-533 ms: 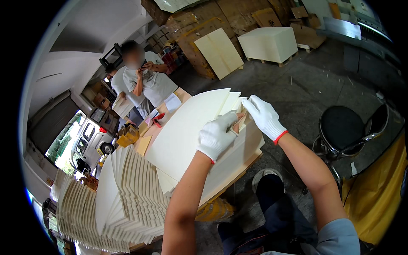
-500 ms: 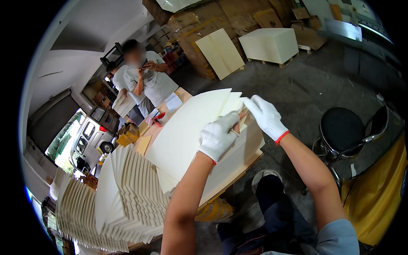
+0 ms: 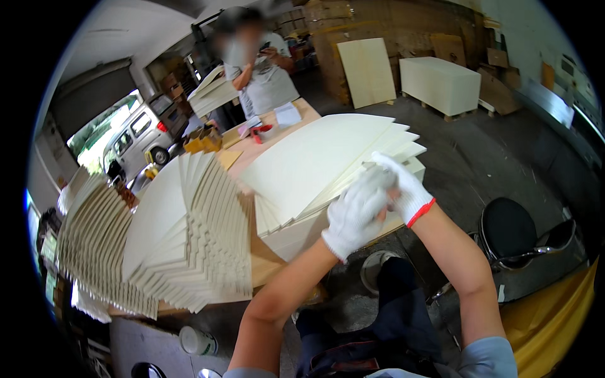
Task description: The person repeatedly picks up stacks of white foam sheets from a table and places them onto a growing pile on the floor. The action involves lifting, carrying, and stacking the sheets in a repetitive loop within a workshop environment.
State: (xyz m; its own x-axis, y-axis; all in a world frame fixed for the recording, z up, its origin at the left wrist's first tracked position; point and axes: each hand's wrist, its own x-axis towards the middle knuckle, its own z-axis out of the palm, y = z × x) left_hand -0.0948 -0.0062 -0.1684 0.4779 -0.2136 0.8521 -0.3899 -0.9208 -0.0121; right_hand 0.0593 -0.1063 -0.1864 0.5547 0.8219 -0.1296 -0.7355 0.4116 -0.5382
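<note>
My left hand (image 3: 360,211), in a white knit glove with bare fingertips showing, meets my right hand (image 3: 413,189) just in front of the right end of a stack of cream-white sheets (image 3: 318,160). Motion smears the left fingers, so whether anything is between them cannot be made out. The gloved right hand, red at the cuff, has its fingers stretched out, partly covered by the left. The top sheets are fanned, their pointed corners stepped at the right. More fanned sheets (image 3: 183,233) stand in a tall pile to the left.
A wooden table (image 3: 268,261) carries the stacks. Beyond it stands a person (image 3: 268,79) with raised hands. At right are a black stool (image 3: 509,223) and yellow sheeting (image 3: 554,315). A white block of sheets (image 3: 439,85) rests on a pallet, and a white bucket (image 3: 196,340) stands below the table.
My hands have come away from the sheets' right edge and together. The sheet corners there are spread in more steps. The view has turned left, and the person beyond appears farther right.
</note>
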